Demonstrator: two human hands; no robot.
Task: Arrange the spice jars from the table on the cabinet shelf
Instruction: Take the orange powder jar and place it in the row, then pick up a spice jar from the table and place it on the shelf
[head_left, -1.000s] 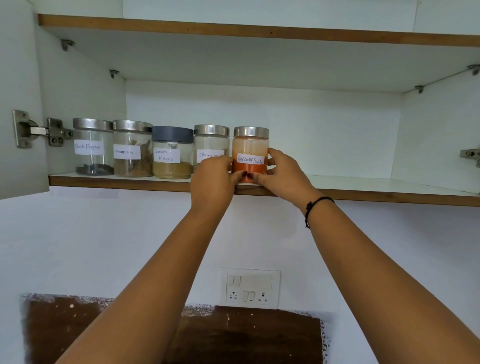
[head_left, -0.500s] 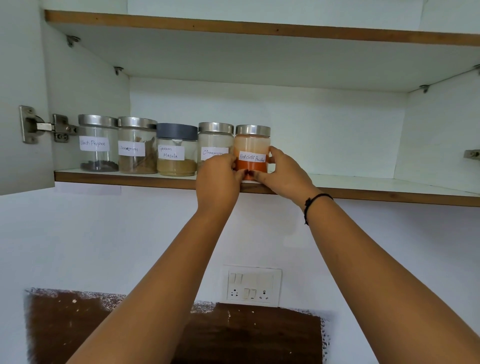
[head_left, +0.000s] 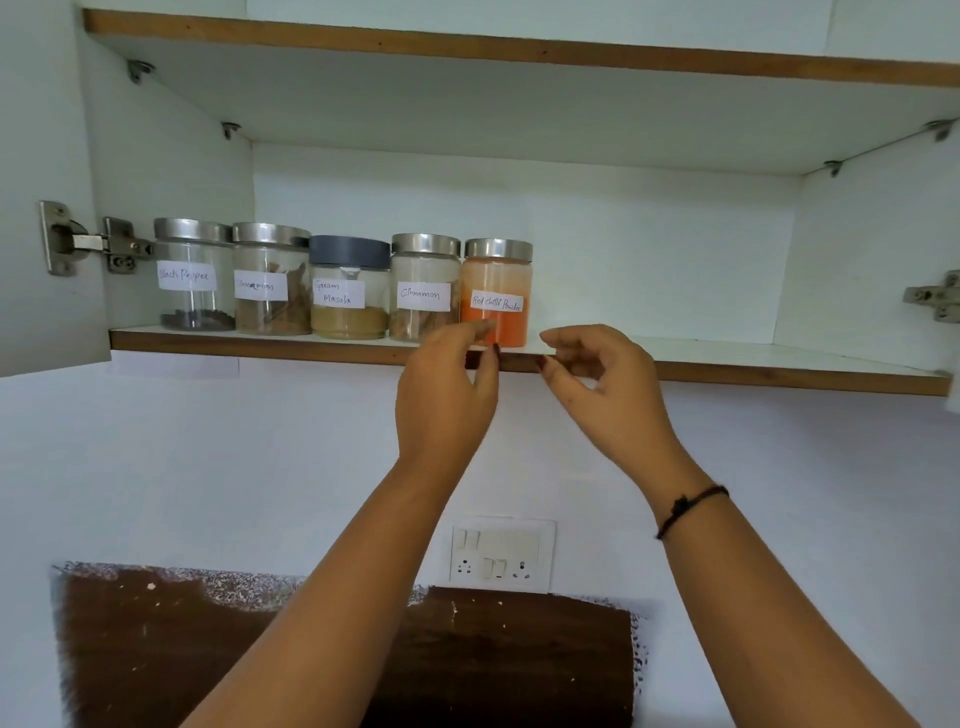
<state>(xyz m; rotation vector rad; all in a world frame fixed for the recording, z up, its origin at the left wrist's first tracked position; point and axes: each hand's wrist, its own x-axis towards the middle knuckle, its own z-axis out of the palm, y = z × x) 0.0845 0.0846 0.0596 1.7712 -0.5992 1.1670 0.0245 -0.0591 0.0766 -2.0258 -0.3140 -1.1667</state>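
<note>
The red chilli powder jar (head_left: 497, 293) stands on the cabinet shelf (head_left: 727, 358), last in a row of 5, touching its neighbour. Both hands, left hand (head_left: 447, 395) and right hand (head_left: 602, 387), hover empty just below, fingers loosely curled. It looks like smooth, breakable glass, best gripped around the body with 2 hands.

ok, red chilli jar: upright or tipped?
Upright. The red chilli powder jar stands flat on the shelf, lid level, both hands off it.

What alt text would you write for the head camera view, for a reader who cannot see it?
Two empty hands, left and right, hover open just below a red chilli powder jar at the right end of five labelled spice jars on a white cabinet shelf. A wall socket sits below.
</note>
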